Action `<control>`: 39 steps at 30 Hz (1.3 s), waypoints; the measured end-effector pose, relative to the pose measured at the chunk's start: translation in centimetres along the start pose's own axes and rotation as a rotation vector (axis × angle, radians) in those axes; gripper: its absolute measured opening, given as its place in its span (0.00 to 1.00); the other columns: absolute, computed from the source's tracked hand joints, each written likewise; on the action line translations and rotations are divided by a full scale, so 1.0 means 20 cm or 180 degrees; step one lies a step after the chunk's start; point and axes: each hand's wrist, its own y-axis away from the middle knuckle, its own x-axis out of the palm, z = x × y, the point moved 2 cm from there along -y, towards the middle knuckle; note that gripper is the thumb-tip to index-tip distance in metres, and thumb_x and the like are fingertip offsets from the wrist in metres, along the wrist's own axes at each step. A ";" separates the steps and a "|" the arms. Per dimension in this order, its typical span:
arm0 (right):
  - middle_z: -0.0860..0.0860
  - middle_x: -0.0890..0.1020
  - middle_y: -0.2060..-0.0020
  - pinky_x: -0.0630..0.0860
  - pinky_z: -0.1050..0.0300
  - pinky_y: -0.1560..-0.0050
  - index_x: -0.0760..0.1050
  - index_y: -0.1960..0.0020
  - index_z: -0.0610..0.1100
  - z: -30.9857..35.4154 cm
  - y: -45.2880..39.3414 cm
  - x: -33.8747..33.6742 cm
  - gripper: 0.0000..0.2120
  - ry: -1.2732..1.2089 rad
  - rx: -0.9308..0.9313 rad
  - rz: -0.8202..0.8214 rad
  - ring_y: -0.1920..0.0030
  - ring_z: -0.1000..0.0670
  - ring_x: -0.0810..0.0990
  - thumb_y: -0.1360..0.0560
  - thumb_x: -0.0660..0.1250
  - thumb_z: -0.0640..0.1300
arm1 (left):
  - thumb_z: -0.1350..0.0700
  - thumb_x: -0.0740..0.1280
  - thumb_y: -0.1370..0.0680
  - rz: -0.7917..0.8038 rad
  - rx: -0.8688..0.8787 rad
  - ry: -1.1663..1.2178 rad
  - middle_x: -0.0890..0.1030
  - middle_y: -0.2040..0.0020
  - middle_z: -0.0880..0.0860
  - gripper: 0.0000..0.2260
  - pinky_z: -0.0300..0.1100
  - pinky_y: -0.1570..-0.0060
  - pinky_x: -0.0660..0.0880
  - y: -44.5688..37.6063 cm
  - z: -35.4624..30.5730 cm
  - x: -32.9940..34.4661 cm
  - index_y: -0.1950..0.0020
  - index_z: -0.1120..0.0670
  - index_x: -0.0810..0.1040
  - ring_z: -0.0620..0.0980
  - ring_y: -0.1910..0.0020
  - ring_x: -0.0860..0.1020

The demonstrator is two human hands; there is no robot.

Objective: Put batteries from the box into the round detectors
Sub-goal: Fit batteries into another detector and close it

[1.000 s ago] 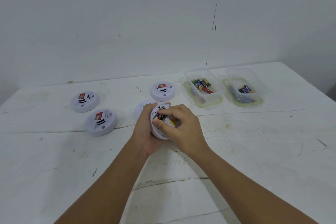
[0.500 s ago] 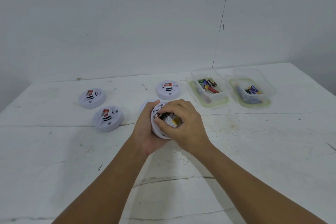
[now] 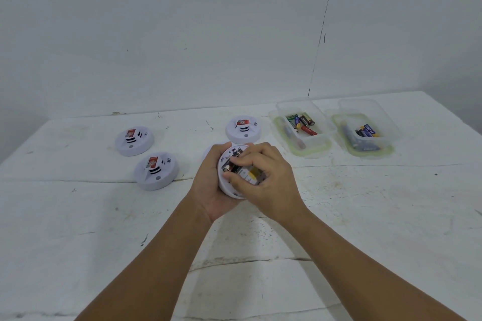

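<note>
Scuffed white table (image 3: 365, 216), white wall (image 3: 182, 34)

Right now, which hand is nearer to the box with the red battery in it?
The right hand. It sits over the open detector, on the side toward the box at the table's far right. The left hand cups the detector from the opposite side, farther away.

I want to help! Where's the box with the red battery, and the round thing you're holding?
Box with the red battery (image 3: 317, 150), head view, on its near rim.
Held detector (image 3: 226, 187), head view, on its white lower edge.

White table (image 3: 78, 229); detectors (image 3: 156, 171) (three); boxes (image 3: 302, 129).
</note>
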 end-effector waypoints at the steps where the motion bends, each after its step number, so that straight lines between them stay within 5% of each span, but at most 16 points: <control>1: 0.53 0.82 0.49 0.78 0.56 0.47 0.86 0.48 0.47 0.00 0.00 0.00 0.13 0.0004 0.0006 0.0002 0.45 0.50 0.81 0.31 0.81 0.49 | 0.46 0.66 0.21 0.0025 -0.0007 -0.0047 0.82 0.47 0.55 0.17 0.45 0.50 0.81 0.00 0.00 0.00 0.38 0.55 0.78 0.54 0.48 0.84; 12: 0.51 0.82 0.49 0.78 0.50 0.47 0.86 0.46 0.45 0.01 -0.04 0.00 0.15 0.0104 -0.0199 -0.0128 0.47 0.48 0.80 0.30 0.82 0.48 | 0.48 0.68 0.25 0.0231 0.0035 0.0125 0.83 0.47 0.56 0.17 0.44 0.50 0.82 -0.01 -0.01 0.04 0.43 0.58 0.85 0.54 0.50 0.85; 17: 0.52 0.83 0.48 0.78 0.50 0.45 0.87 0.45 0.45 0.00 -0.05 0.00 0.13 0.0132 -0.0266 -0.0118 0.45 0.48 0.80 0.27 0.79 0.48 | 0.46 0.65 0.21 0.0200 0.0053 0.0162 0.83 0.44 0.54 0.19 0.43 0.44 0.79 -0.05 -0.03 0.02 0.35 0.56 0.80 0.52 0.46 0.84; 28: 0.58 0.83 0.48 0.79 0.52 0.41 0.87 0.46 0.54 -0.02 -0.04 0.01 0.10 -0.0946 0.1308 -0.0085 0.44 0.53 0.81 0.27 0.79 0.47 | 0.45 0.67 0.21 -0.0122 0.0472 -0.0234 0.80 0.43 0.54 0.23 0.47 0.44 0.79 -0.12 -0.04 -0.02 0.29 0.54 0.76 0.54 0.38 0.76; 32: 0.58 0.84 0.49 0.79 0.48 0.39 0.88 0.48 0.53 -0.01 -0.07 -0.01 0.09 -0.1018 0.1417 0.0099 0.44 0.55 0.82 0.27 0.80 0.46 | 0.47 0.76 0.31 -0.0019 0.0488 -0.0340 0.76 0.46 0.54 0.26 0.47 0.44 0.75 -0.11 -0.05 -0.02 0.35 0.53 0.75 0.53 0.38 0.71; 36: 0.60 0.84 0.49 0.77 0.47 0.37 0.88 0.48 0.55 0.00 -0.08 -0.02 0.07 -0.0744 0.1208 0.0204 0.40 0.54 0.80 0.25 0.77 0.48 | 0.48 0.68 0.25 0.0020 0.0444 -0.0239 0.78 0.50 0.52 0.14 0.44 0.46 0.75 -0.11 -0.04 0.00 0.44 0.54 0.80 0.50 0.49 0.79; 39: 0.59 0.84 0.51 0.78 0.52 0.42 0.87 0.50 0.55 0.02 -0.09 -0.03 0.07 -0.0787 0.1242 0.0206 0.45 0.55 0.81 0.26 0.79 0.47 | 0.49 0.69 0.26 0.0043 0.0469 -0.0249 0.77 0.49 0.52 0.13 0.45 0.44 0.73 -0.10 -0.04 0.00 0.44 0.53 0.80 0.50 0.47 0.77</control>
